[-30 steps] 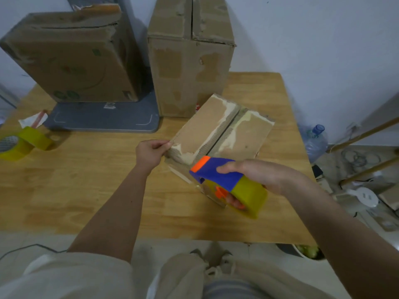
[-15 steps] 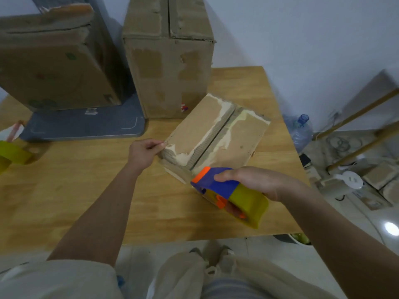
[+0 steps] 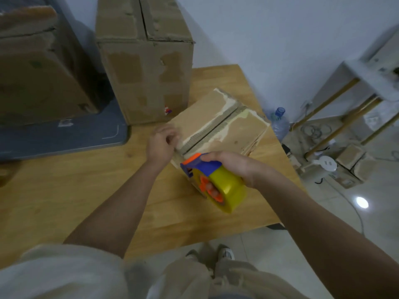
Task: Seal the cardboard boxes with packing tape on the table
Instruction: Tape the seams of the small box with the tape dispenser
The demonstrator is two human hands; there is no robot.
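A small worn cardboard box lies on the wooden table, its two top flaps meeting in a seam that runs away from me. My left hand grips the box's near left corner with curled fingers. My right hand holds a blue and orange tape dispenser with a yellow roll. The dispenser's orange front end sits at the near end of the seam, against the box's near edge.
Two large cardboard boxes stand at the back: one just behind the small box, another at far left on a grey tray. To the right, off the table, a water bottle and clutter lie on the floor.
The dispenser has moved up to the near end of the box's seam. My left hand has shifted a little along the box's near corner. The view has swung to the right.
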